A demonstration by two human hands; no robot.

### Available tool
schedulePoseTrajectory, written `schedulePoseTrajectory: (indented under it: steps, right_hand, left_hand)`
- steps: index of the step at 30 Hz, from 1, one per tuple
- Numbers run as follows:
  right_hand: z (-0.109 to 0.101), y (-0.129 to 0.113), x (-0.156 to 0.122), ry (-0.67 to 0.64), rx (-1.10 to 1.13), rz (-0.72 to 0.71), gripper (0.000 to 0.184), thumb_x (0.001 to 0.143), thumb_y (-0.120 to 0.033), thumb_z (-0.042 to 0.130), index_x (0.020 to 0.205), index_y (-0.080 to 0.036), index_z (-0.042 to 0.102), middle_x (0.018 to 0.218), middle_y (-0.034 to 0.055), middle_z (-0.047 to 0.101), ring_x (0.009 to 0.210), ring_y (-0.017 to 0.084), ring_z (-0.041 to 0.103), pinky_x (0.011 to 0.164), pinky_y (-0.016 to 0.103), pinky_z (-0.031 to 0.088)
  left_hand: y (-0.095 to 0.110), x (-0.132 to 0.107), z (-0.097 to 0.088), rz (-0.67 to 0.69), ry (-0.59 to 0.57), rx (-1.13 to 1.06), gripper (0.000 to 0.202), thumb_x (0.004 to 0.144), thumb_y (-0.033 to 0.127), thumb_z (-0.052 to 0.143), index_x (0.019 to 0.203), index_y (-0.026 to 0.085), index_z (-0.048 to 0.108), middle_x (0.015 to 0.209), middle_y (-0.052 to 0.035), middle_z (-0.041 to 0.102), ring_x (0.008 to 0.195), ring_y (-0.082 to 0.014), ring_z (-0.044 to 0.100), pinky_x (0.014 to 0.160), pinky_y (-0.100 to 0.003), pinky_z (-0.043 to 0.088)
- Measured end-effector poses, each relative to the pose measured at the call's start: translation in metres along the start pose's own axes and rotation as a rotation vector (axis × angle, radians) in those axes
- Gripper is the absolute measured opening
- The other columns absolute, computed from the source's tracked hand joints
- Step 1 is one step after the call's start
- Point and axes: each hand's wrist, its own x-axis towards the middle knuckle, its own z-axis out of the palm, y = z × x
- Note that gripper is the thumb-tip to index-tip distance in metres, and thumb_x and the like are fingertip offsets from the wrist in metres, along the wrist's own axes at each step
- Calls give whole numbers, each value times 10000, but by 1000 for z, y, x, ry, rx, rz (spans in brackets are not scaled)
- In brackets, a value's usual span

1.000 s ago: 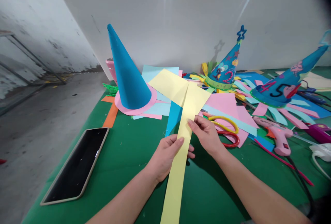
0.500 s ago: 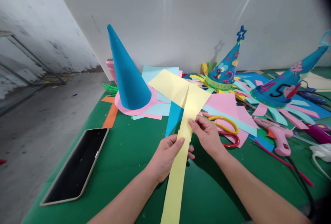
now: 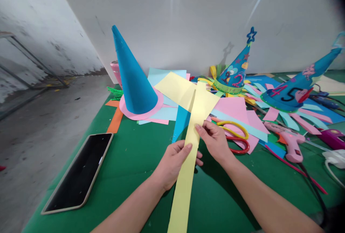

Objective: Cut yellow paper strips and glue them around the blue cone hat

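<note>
A long yellow paper strip [image 3: 185, 182] runs from the near table edge up toward a yellow sheet [image 3: 179, 90] in the middle. My left hand [image 3: 172, 163] pinches the strip's left edge with thumb on top. My right hand [image 3: 215, 140] pinches its right edge a little farther up. Both hands are closed on the strip above the green table [image 3: 134, 161]. A plain blue paper cone [image 3: 133, 77] on a pink disc stands to the left behind them.
A black tablet [image 3: 81, 170] lies at the left near the table edge. Yellow-and-red scissors [image 3: 235, 134] and a pink glue gun [image 3: 289, 141] lie right of my hands. Two decorated blue cone hats [image 3: 237, 69] [image 3: 299, 85] and coloured paper scraps fill the back right.
The far end of the yellow strip has lifted and shifted slightly up over the yellow sheet. My hands have barely moved.
</note>
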Motion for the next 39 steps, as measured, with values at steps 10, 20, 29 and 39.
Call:
schedulePoseTrajectory:
  steps: [10, 20, 29, 39]
  right_hand:
    - [1, 0, 1, -5, -3, 4, 259, 807, -335, 517, 606, -181, 462, 584, -33, 446, 528, 95, 388, 483, 226, 326]
    - [1, 1, 0, -13, 19, 17, 236, 798, -329, 518, 618, -180, 481, 585, -32, 452, 528, 97, 383, 482, 228, 323]
    - [1, -3, -1, -70, 60, 83, 269, 805, -359, 507, 609, -179, 475, 557, -46, 398, 518, 87, 376, 480, 221, 323]
    - [3, -5, -8, -307, 147, 230, 198, 797, -347, 502, 730, -162, 523, 519, -41, 494, 405, 87, 458, 371, 214, 375]
  left_hand:
    - [-1, -1, 0, -3, 8, -11, 284, 808, 396, 536, 818, 117, 588, 735, -70, 655, 591, -135, 617, 491, -210, 446]
    - [0, 0, 0, -14, 14, -44, 282, 797, 397, 549, 817, 119, 591, 729, -70, 661, 592, -144, 623, 490, -213, 451]
    - [2, 0, 0, -33, 31, -91, 284, 772, 396, 577, 850, 123, 589, 720, -75, 663, 598, -163, 626, 477, -226, 449]
    - [3, 1, -1, 3, 46, -166, 226, 771, 330, 597, 843, 118, 618, 709, -58, 662, 617, -149, 626, 631, -262, 472]
